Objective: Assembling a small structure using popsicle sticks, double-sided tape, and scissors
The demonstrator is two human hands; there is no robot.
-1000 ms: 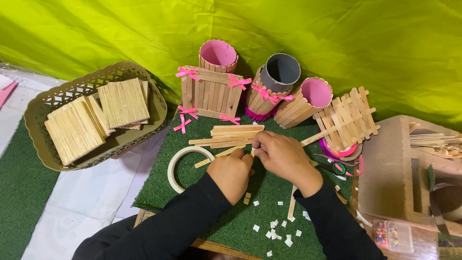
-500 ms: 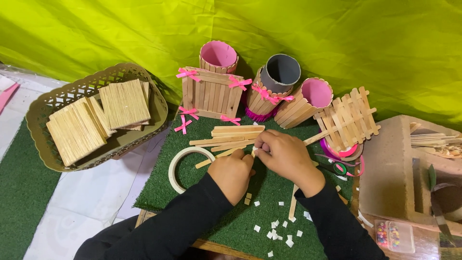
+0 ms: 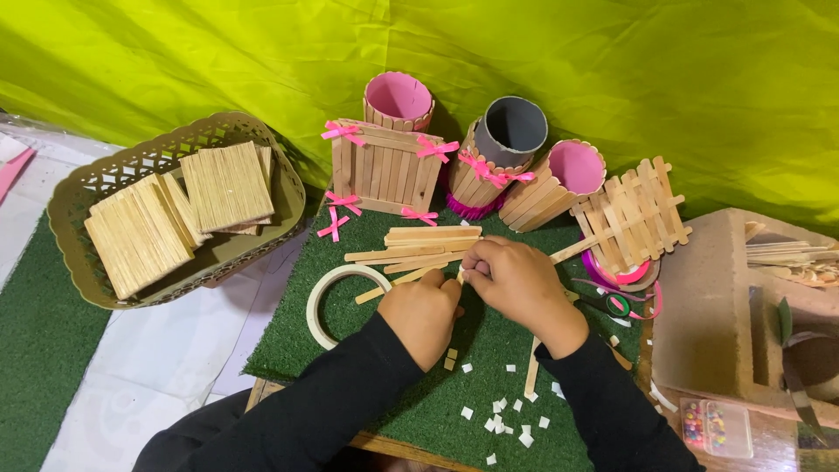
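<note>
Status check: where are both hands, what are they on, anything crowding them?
Left hand and right hand together over loose craft sticks. What the fingers pinch is hidden. Tape roll beside left hand.

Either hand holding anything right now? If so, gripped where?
Both the left hand and right hand pinch something small between their fingertips, above the loose craft sticks; what it is and where it is gripped is hidden.

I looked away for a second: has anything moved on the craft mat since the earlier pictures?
Nothing visibly changed. The left hand and right hand stay pressed together over the loose wooden sticks beside the tape ring. The basket of stick stacks and the stick-covered pots stand as before.
</note>
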